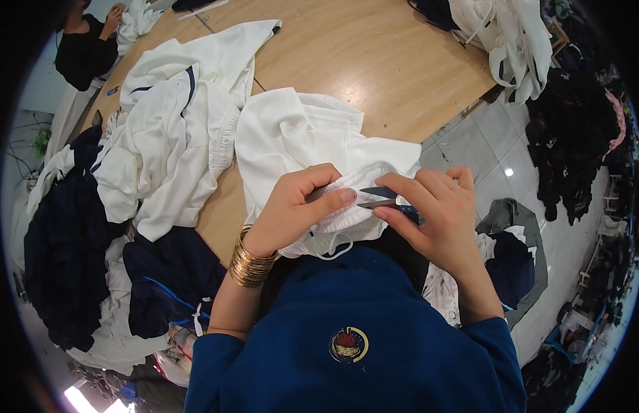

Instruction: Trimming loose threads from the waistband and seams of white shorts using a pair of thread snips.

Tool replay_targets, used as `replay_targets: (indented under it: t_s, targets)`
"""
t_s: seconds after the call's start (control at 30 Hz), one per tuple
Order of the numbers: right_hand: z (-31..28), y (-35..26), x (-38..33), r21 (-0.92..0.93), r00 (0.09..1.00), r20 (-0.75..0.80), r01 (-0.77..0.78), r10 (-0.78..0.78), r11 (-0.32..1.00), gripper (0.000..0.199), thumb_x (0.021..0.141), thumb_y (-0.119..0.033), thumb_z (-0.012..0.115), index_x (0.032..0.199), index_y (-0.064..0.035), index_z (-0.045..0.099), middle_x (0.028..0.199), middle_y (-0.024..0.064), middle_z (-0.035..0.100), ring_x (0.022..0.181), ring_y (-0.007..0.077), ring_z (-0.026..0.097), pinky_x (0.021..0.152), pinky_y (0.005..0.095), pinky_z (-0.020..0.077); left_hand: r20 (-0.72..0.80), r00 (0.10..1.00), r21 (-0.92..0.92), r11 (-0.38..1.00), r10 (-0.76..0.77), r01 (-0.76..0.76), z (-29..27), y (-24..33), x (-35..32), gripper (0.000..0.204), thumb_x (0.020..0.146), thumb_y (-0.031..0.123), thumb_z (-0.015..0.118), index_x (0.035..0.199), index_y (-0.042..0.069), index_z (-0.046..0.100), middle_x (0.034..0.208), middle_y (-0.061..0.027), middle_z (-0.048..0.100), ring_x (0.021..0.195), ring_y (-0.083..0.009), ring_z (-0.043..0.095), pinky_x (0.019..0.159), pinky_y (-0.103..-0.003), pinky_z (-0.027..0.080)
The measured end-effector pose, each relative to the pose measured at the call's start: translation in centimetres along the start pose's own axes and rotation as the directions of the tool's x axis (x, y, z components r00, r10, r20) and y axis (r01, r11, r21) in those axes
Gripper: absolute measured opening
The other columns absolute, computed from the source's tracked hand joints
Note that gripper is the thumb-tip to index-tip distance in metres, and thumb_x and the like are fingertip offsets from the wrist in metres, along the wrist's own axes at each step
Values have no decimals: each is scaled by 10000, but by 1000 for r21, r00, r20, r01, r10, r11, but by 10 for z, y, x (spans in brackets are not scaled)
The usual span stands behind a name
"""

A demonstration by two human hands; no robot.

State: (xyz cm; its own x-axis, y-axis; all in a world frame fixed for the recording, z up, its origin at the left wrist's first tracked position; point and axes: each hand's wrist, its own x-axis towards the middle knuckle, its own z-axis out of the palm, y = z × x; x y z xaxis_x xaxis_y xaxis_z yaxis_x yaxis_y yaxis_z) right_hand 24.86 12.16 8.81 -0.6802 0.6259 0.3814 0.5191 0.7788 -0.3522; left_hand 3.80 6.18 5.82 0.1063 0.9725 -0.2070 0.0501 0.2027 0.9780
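Note:
White trousers (285, 141) with a gathered elastic waistband (343, 215) lie across the table edge in front of me. My left hand (299, 206) is closed on the waistband, thumb on top, with gold bangles (250, 261) at its wrist. Between the thumb and fingers of my right hand (433, 206) is a pair of small thread snips (380, 198). Their two blades stand apart and point left at the waistband, close to my left thumb. A white drawstring (336, 249) loops down from the waistband toward my lap.
A heap of white garments with dark trim (182, 124) lies on the wooden table (354, 55) to the left. Navy clothes (171, 275) hang below it. More white garments (512, 41) drape over the far right corner. Black clothes (570, 138) lie beyond the tiled floor (471, 144). Another person (89, 45) is at far left.

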Motion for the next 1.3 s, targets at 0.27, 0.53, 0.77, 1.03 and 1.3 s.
replay_targets:
  t_s: [0.27,0.53,0.77,1.03,1.3]
  targets:
    - [-1,-1,3,-10,1000,22,14,-14,1000,259,744,-362,688,924,-188,623,647,-34,458,592,137,469,644,315,296,-4,1000,-2,1000,-7,7,0,1,-1,223,860,224,637,839,4,601,640,56,461,572,-10,362,494,-190,292]
    - [-1,0,2,-10,999,35,3,-3,1000,257,744,-356,690,926,-187,626,646,-34,458,592,137,474,651,319,298,5,1000,22,999,-26,26,0,-1,1,230,855,230,643,827,7,596,633,53,453,567,-14,362,490,-196,293]
    - [0,-1,-1,-27,999,34,-7,8,1000,263,736,-344,700,933,-183,632,644,-34,464,588,135,478,645,317,298,-14,1000,92,996,-1,2,2,-1,0,224,853,226,644,831,7,597,638,45,471,570,-16,376,490,-195,305]
    - [12,0,-4,154,993,65,-104,95,983,283,732,-327,714,947,-157,645,636,-23,489,577,141,477,641,304,294,23,999,-87,996,-22,24,-1,-4,-1,211,893,211,591,866,2,606,669,63,487,588,0,385,496,-179,318]
    - [20,0,-6,439,966,141,-256,216,861,287,753,-301,716,973,-133,641,734,-15,588,584,112,492,655,271,294,27,999,-139,990,-24,27,-1,-3,1,211,894,218,590,867,10,611,666,68,482,586,6,381,492,-172,309]
